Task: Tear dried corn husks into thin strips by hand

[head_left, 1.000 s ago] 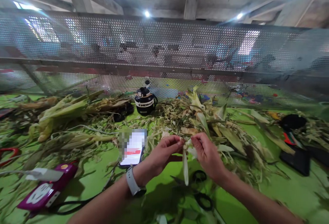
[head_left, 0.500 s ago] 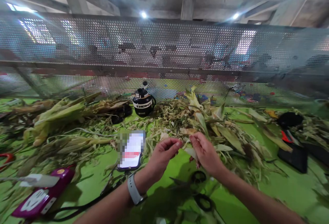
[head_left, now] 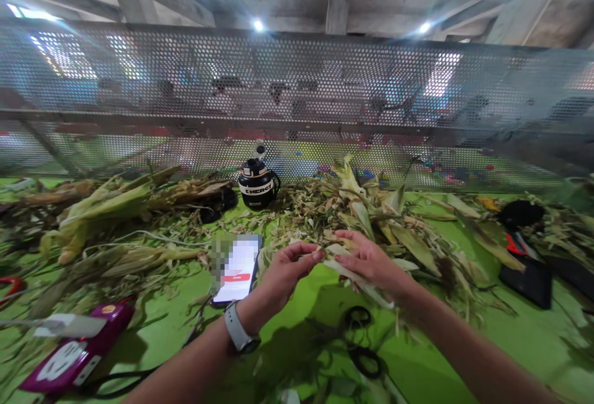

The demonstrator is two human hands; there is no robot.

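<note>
A pale strip of corn husk (head_left: 335,250) stretches between my two hands above the green table. My left hand (head_left: 293,268), with a grey watch on the wrist, pinches its left end between thumb and fingertips. My right hand (head_left: 369,263) grips the husk farther right, and a loose end trails below that palm. Beneath my hands lie black-handled scissors (head_left: 364,354), their blades in shadow among scraps. Behind them spreads a heap of shredded and whole corn husks (head_left: 371,206).
A phone (head_left: 237,268) with a lit screen lies left of my hands, near a purple power strip (head_left: 78,348) with a white plug. A black jug (head_left: 257,186) stands before the perforated metal screen (head_left: 297,101). More husks (head_left: 111,206) lie left; a dark flat object (head_left: 526,280) lies right.
My right hand has turned flatter over the husk, and more of the pale strip now shows, trailing to the lower right. My left hand keeps its pinch, shifted slightly left.
</note>
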